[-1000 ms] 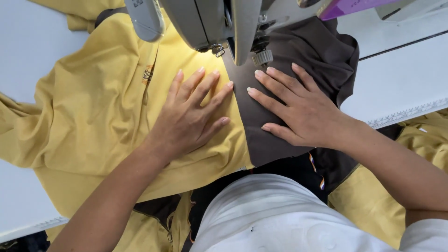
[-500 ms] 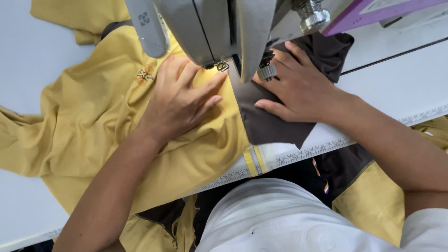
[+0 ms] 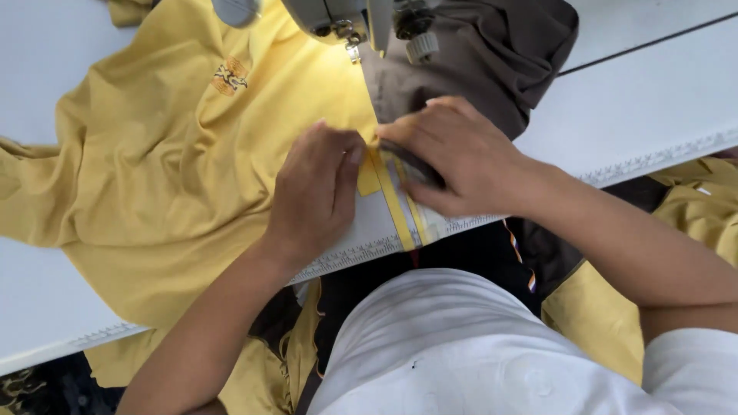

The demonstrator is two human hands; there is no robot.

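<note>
We see one yellow knit garment [image 3: 154, 161] spread over the white sewing table [image 3: 653, 100], with one small embroidered emblem [image 3: 230, 76] on its chest. Joined to it along a seam is one dark brown fabric panel [image 3: 477, 54], bunched up behind the needle area. One grey sewing machine head [image 3: 346, 15] hangs over the seam at the top of the view, its presser foot [image 3: 354, 52] touching the cloth where yellow meets brown.

Both of our hands are down on the cloth just in front of the foot. Our left hand [image 3: 315, 192] has its fingers curled, the tips pinching the yellow edge near the seam. Our right hand [image 3: 461, 157] is closed on the brown edge, folding it over; we cannot tell how tightly. The two hands nearly touch at the fingertips.

Between them, on the bare table, lie a few yellow tape strips [image 3: 400, 204], running toward the table's front edge, where one printed ruler strip [image 3: 361, 250] is fixed. More yellow and dark fabric [image 3: 600, 307] hangs below the table beside our lap, where a white shirt [image 3: 446, 346] shows.
</note>
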